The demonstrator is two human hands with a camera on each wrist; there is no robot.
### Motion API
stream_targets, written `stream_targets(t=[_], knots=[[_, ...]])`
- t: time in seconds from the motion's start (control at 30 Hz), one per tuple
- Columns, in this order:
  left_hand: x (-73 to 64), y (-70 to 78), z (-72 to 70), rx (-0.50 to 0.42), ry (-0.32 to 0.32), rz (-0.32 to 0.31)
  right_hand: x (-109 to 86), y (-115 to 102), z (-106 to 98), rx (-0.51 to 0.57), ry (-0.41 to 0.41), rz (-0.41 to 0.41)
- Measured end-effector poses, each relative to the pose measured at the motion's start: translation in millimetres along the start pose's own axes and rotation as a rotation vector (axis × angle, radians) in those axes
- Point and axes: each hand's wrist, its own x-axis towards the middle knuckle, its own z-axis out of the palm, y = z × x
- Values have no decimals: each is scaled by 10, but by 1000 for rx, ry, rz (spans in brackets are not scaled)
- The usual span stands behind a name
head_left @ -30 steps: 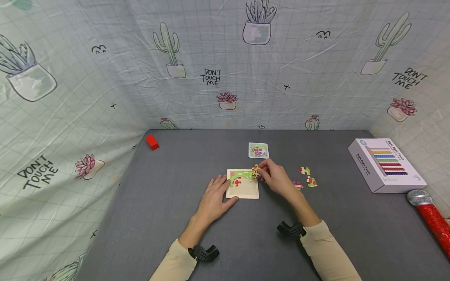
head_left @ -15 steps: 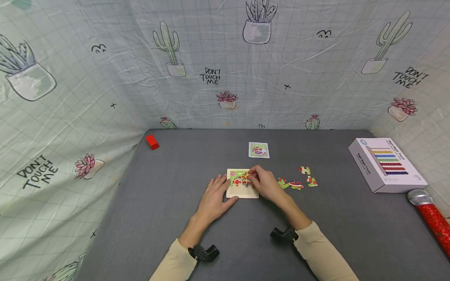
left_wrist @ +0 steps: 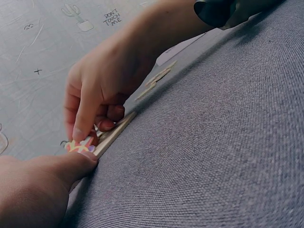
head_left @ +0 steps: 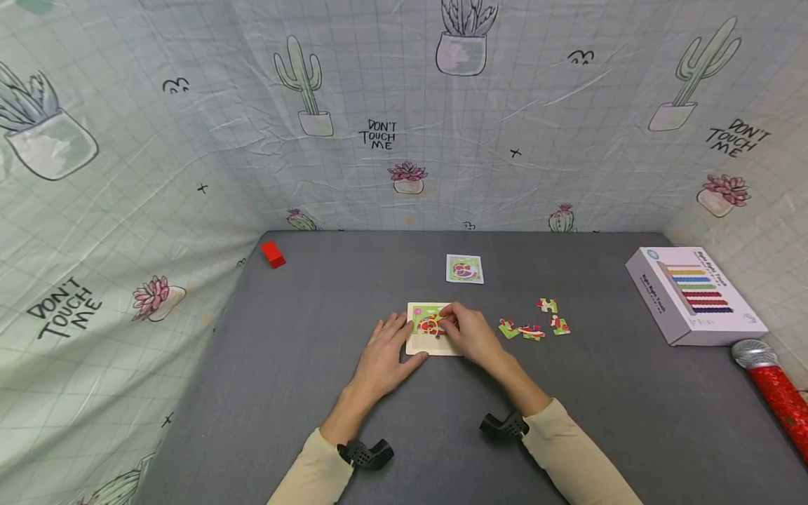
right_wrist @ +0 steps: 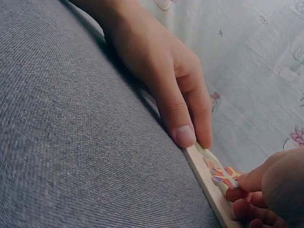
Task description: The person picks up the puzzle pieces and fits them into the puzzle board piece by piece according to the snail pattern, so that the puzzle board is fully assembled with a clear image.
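A shallow wooden puzzle tray (head_left: 432,348) lies in the middle of the grey table, its upper part filled with green and red picture pieces. My left hand (head_left: 381,358) rests along the tray's left side, fingers straight and thumb at the near edge. Over the tray's right half, my right hand (head_left: 473,337) pinches a colourful jigsaw piece (right_wrist: 226,175) between thumb and fingers. In the right wrist view that piece is tilted over the tray. Whether it touches the pieces beneath cannot be told. Loose jigsaw pieces (head_left: 532,332) lie right of the tray.
Behind the tray lies a small picture card (head_left: 464,269). A red block (head_left: 273,254) sits at the far left corner. On the right are a white box (head_left: 694,294) and a red glittery microphone (head_left: 776,400). A printed cloth (head_left: 404,91) hangs behind the table.
My right hand has carried the jigsaw piece left from the tray's upper right corner to over its middle. More loose pieces show beside it. The left hand has stayed put.
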Motion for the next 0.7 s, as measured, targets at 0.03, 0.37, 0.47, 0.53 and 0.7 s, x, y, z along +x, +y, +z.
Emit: stream_targets(t=[0.03, 0.37, 0.47, 0.53, 0.7], knots=[[0, -1, 0, -1, 1, 1, 0, 0, 5, -2, 4, 3], [-3, -10, 1, -4, 0, -2, 14, -1, 43, -38, 22, 8], [-5, -10, 1, -4, -5, -7, 17, -2, 36, -45, 17, 6], [-4, -10, 2, -4, -7, -8, 17, -3, 23, -44, 6, -2], [-1, -4, -3, -3, -12, -9, 9, -4, -11, -53, -67, -27]])
